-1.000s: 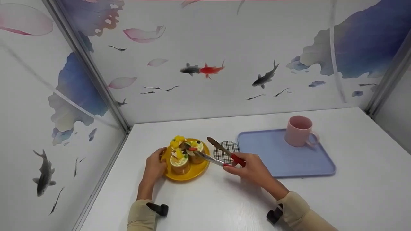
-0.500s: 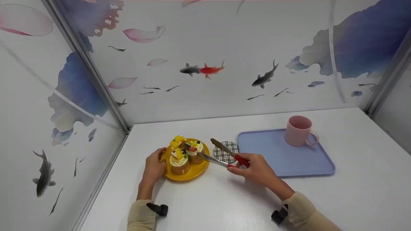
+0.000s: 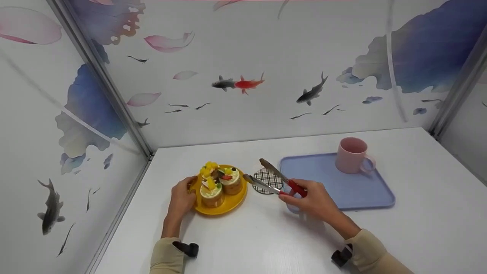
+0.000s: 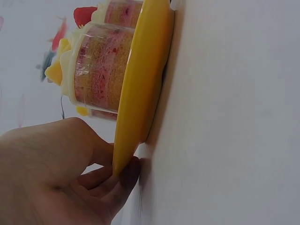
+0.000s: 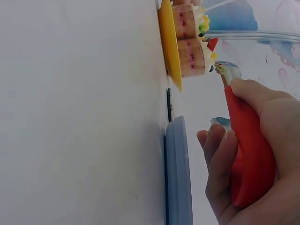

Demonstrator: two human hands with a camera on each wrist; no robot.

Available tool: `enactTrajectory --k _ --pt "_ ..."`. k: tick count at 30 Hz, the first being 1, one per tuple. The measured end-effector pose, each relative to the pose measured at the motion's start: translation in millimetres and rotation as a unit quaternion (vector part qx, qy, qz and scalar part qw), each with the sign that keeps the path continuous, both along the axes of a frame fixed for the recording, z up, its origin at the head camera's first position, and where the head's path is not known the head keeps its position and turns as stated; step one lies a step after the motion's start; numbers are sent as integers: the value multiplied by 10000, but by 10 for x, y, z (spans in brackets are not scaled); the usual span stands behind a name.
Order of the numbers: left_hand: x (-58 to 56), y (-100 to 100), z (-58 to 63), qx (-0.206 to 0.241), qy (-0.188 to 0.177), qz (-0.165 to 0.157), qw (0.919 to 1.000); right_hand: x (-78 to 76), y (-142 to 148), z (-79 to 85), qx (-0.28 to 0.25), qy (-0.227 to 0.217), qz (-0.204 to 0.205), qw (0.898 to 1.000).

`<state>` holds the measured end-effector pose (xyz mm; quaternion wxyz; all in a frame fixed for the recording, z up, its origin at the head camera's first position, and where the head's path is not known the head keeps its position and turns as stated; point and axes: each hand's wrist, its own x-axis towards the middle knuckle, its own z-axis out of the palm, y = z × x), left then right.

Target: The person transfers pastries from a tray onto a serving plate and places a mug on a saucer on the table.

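My left hand point(image 3: 182, 199) pinches the left rim of a yellow plate point(image 3: 234, 203), thumb above and fingers beneath, as the left wrist view shows point(image 4: 140, 93). Three layered cakes in clear cups, topped with cream and fruit, stand close together on it; the right one point(image 3: 231, 182) and front one point(image 3: 212, 195) show best, while the rear one point(image 3: 208, 169) is partly covered. My right hand point(image 3: 314, 199) grips red-handled metal tongs point(image 3: 276, 179), also large in the right wrist view point(image 5: 248, 145). Their tips are spread with nothing between them, just right of the plate.
A blue tray point(image 3: 335, 194) lies at the right, bearing a pink mug point(image 3: 350, 156) near its back right corner. Between plate and tray is a round checked coaster point(image 3: 266, 175), partly behind the tongs. Patterned walls point(image 3: 266, 125) close off the table at the back and sides.
My right hand and the tongs have moved right, away from the cakes, with the tongs still spread. My left hand, the plate and the cakes stay in place.
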<state>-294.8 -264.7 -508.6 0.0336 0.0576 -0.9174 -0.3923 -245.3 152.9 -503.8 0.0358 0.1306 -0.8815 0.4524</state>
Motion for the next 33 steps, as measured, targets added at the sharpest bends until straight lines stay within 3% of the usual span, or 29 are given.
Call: enactTrajectory --k 33 --pt "25 7 2 -6 149 38 9999 135 375 92 -195 -115 -521 9984"
